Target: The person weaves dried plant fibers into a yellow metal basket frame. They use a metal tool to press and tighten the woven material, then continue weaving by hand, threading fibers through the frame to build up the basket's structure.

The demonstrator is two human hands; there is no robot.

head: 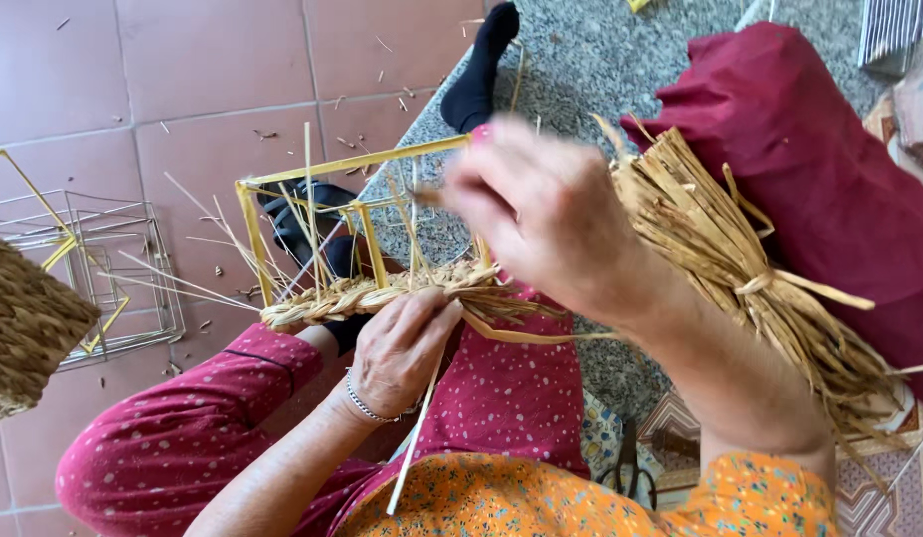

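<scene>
Straw braid (367,295) runs along the yellow wire frame (312,174) over the lap; left hand (402,348) pinches it, right hand (541,214) blurs above, grip unclear. Straw bundle (720,249) rests on maroon cushion (819,149), pink tiled floor (183,80) littered with scraps.

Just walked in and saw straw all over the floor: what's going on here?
A seated person is weaving straw onto a yellow wire frame. The left hand pinches the braided straw edge on the frame; the right hand, blurred, is raised above it. A tied straw bundle lies beside on a maroon cushion.
</scene>
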